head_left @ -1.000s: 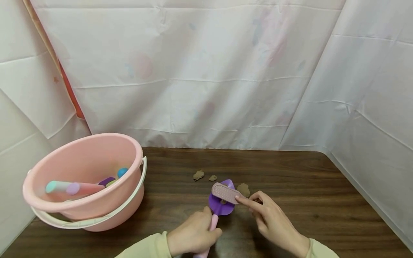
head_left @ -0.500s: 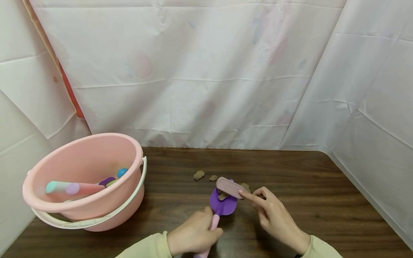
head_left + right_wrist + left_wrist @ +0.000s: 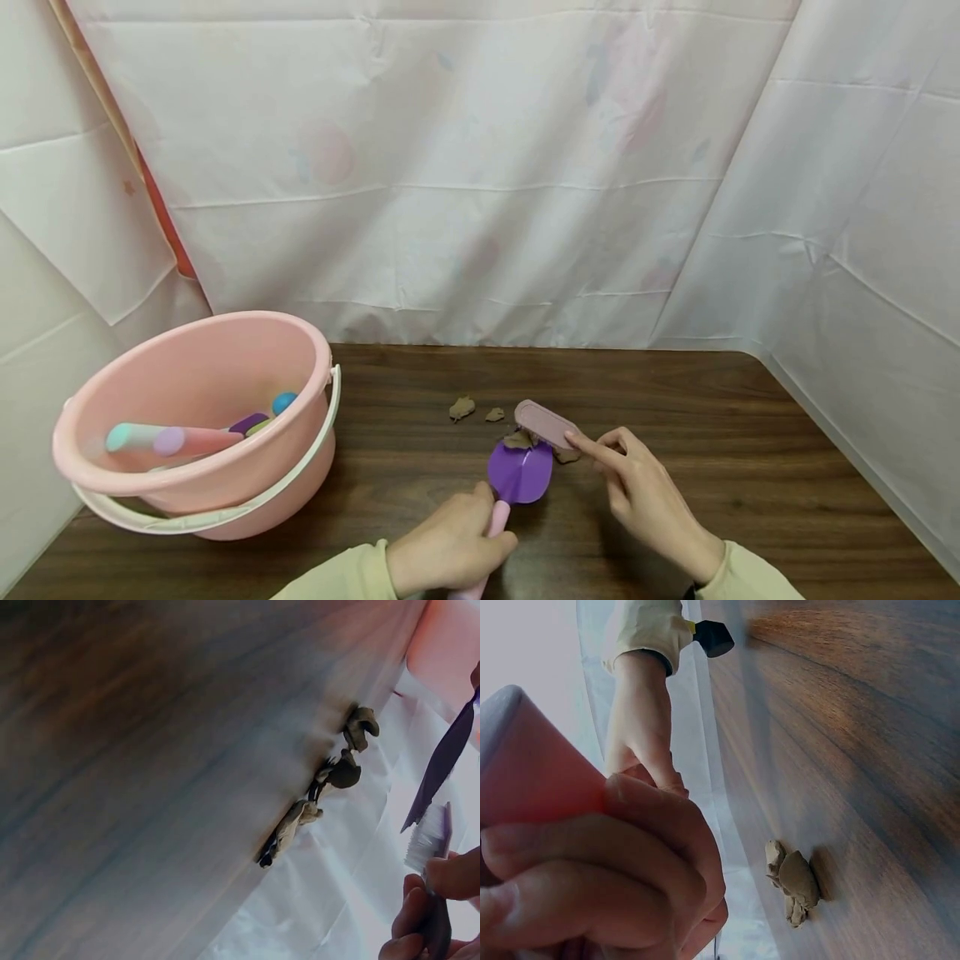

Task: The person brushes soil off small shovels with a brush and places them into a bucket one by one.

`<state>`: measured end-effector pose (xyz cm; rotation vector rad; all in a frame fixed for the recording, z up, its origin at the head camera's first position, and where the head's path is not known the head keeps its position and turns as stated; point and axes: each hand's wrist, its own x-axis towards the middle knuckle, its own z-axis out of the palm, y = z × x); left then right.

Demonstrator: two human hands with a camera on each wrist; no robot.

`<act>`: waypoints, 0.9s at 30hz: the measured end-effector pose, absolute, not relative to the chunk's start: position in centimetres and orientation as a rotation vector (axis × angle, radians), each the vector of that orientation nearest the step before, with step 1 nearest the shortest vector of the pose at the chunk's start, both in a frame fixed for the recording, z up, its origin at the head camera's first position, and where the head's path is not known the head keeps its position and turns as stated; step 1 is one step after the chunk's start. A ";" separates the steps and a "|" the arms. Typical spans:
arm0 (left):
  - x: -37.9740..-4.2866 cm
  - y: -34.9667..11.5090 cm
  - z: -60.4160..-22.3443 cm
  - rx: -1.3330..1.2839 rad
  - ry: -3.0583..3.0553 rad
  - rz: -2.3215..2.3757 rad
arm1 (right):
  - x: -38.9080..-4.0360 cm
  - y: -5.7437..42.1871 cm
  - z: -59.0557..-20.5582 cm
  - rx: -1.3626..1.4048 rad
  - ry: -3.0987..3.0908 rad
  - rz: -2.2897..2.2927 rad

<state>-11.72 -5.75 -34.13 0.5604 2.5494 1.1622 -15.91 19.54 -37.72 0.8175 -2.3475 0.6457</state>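
My left hand (image 3: 452,542) grips the pink handle (image 3: 498,518) of a toy shovel with a purple blade (image 3: 519,477). In the left wrist view the handle end (image 3: 544,765) pokes up from the curled fingers. A small brush (image 3: 546,423) with a mauve back is pinched in my right hand (image 3: 647,492), index finger along its back. White bristles (image 3: 429,838) show in the right wrist view, right at the blade's edge. A brown piece like a dry leaf (image 3: 517,439) lies at the blade's far edge, partly under the brush.
Two brown leaf-like pieces, a larger (image 3: 462,407) and a smaller (image 3: 495,414), lie on the dark wooden table (image 3: 675,400) beyond the shovel. Another brown piece (image 3: 567,456) is right of the blade. A pink bucket (image 3: 217,500) with toys stands left. White curtains (image 3: 465,167) enclose the table.
The brush has slid from over the middle of the blade to its far edge, away and to the right. The brown piece on the blade has shifted toward that edge. My left hand barely moves.
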 end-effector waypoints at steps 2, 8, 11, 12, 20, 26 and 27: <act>-11.7 -5.8 -34.1 0.564 2.547 1.167 | -15.9 19.7 -37.6 0.791 -2.381 0.668; -11.7 -5.9 -34.2 0.578 2.524 1.157 | -16.0 20.1 -37.3 0.706 -2.421 0.645; -11.7 -5.9 -34.2 0.586 2.518 1.154 | -16.1 20.5 -37.1 0.645 -2.422 0.621; -11.7 -6.0 -34.3 0.584 2.515 1.157 | -16.1 20.6 -37.1 0.628 -2.426 0.617; -11.7 -6.1 -34.5 0.551 2.482 1.194 | -15.7 20.9 -37.3 0.599 -2.445 0.634; -11.7 -5.9 -34.5 0.543 2.502 1.191 | -14.2 19.4 -36.9 0.779 -2.373 0.695; -11.7 -5.9 -34.4 0.541 2.501 1.193 | -13.9 19.1 -36.9 0.820 -2.365 0.714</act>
